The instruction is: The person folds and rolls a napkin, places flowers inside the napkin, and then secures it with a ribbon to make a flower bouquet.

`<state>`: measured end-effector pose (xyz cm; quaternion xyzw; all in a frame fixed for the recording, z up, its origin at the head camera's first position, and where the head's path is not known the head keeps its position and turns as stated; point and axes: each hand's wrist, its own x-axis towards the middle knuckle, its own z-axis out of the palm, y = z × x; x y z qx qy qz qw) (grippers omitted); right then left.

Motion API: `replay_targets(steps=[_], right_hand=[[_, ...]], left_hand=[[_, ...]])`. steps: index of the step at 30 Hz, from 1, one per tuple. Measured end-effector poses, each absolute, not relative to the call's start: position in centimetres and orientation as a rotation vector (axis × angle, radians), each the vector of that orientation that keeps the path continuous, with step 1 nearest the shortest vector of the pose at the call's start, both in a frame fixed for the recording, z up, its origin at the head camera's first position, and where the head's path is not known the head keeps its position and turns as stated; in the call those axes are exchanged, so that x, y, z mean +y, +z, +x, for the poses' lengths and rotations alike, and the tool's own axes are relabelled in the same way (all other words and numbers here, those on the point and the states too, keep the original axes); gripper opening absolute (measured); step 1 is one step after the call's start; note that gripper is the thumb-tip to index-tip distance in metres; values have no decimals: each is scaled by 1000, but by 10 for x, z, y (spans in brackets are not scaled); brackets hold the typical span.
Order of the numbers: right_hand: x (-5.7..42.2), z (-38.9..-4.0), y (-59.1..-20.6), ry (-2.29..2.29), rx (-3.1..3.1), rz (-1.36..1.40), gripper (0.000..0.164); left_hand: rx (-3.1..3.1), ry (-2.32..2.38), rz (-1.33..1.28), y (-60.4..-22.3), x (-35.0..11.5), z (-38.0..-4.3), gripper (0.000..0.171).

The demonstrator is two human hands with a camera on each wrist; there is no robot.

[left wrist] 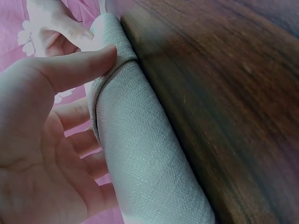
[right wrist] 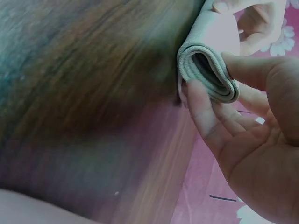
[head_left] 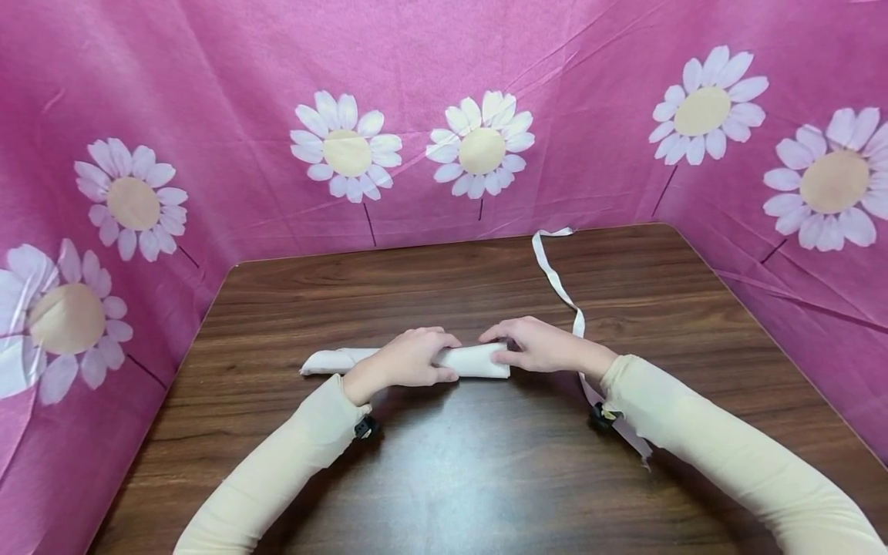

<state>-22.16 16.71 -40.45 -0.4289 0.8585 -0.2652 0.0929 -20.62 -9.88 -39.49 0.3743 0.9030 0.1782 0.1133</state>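
Observation:
A pale, off-white fabric roll (head_left: pixel 479 362) lies crosswise on the dark wood table. My left hand (head_left: pixel 409 358) grips it around the middle. In the left wrist view its thumb lies over a slanting fold edge on the woven roll (left wrist: pixel 145 149), with the fingers behind. At the right end, my right hand (head_left: pixel 544 344) holds the roll between thumb and fingers. Several coiled layers with a hollow centre show at the roll's end (right wrist: pixel 205 74) in the right wrist view, the thumb on one side and a fingertip on the other.
A narrow white ribbon (head_left: pixel 555 281) runs from the table's back edge toward the front, passing beneath the right forearm. Pink cloth (head_left: pixel 416 46) printed with daisies hangs behind and along both sides of the wooden table (head_left: pixel 444 478). Small black devices sit at both wrists.

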Motion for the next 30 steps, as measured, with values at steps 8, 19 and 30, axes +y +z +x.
replay_targets(steps=[8,19,30], right_hand=[[169,-226,-408,-817,2547,-1159,25],[169,-225,-406,-809,2647,-1160,19],[171,-230,-411,-881,2529,-1057,17]], left_hand=[[2628,505,1094,-395,-101,-208,45],[2670,547,1073,-394,-103,-208,47],[2750,593,919,-390,-103,-204,37]])
